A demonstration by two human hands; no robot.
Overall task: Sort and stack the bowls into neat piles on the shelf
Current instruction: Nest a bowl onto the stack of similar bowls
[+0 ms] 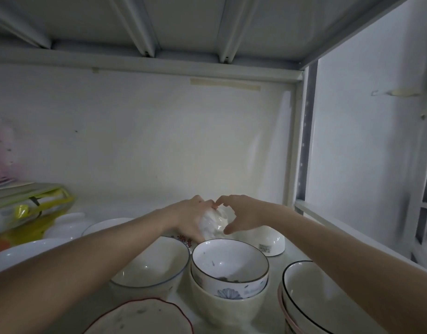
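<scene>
Two bare hands meet at the picture's centre, toward the back of the white metal shelf. Left hand and right hand both grip a small white ceramic bowl, blurred, tilted on its side, held above the shelf. At 3 o'clock of it, an upturned white bowl with a label. At 6 o'clock, a flower-painted dark-rimmed bowl nests in a cream bowl. At 8 o'clock, a blue-rimmed white bowl. At 5 o'clock, black-rimmed white bowls, stacked.
</scene>
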